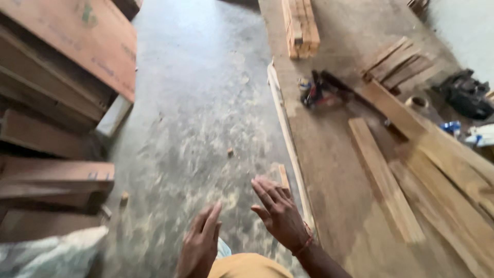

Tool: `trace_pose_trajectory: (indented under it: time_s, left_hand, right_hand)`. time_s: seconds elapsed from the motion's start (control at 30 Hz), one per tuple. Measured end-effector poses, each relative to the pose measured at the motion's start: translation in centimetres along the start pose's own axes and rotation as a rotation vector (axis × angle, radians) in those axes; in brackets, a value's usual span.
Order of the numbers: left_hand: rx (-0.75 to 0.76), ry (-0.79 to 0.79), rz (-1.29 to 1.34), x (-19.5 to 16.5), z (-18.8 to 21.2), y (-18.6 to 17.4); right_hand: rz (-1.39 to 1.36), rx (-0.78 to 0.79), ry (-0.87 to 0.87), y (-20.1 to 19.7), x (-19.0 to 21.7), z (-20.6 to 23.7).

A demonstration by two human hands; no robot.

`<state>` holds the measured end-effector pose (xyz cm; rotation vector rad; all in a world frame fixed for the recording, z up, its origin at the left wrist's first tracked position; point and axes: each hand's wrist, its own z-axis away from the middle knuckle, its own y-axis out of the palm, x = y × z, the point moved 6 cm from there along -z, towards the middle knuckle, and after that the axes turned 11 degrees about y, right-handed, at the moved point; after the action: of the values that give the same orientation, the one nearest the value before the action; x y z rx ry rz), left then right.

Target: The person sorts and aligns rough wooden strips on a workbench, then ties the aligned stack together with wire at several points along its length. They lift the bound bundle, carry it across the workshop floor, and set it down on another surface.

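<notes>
Far left of the fingers: stacked plywood sheets (67, 46) beside the dusty concrete floor (195, 103). Left hand (199, 242) flat, fingers together, holding nothing. Right hand (280, 211) just beside it, fingers (265, 193) spread, empty, a red thread at the wrist. A small wood offcut (283, 176) lies just beyond the right fingertips, touching the thin wooden strip (288, 139). Right of that: planks (386, 180), then a dark power tool (465, 95), blurred.

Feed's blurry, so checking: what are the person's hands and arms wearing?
Both hands are bare, no gloves. The right hand has a red thread band at the wrist, forearm uncovered. The left hand shows no band or sleeve in view.
</notes>
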<state>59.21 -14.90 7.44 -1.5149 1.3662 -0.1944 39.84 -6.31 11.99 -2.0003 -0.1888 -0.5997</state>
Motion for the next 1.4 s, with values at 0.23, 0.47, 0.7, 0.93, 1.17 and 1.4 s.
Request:
trace_pose_trajectory:
  time_s: [0.23,0.47,0.7,0.93,1.17,1.4]
  left_hand:
    - [-0.091,0.13,0.168,14.3,-19.1,11.6]
    - [0.028,0.455,0.019,22.2,-47.6,13.3]
    - [0.189,0.58,0.007,25.5,-72.4,16.8]
    - [0.359,0.614,-0.006,32.0,-89.5,31.5]
    - [0.396,0.848,0.067,29.9,-110.5,43.7]
    - [0.421,1.038,-0.054,30.2,-130.1,57.4]
  right_hand:
    - [-0.113,-0.084,0.121,7.0,-12.5,-17.9]
    - [0.071,-0.092,0.133,8.7,-20.4,-40.9]
    - [0.175,-0.127,0.298,9.1,-31.3,-61.9]
    - [0.288,-0.229,0.462,12.4,-51.4,-76.7]
    - [0.415,-0.471,0.674,10.0,-70.0,-87.7]
    - [0.552,-0.215,0.819,14.8,-78.6,-91.2]
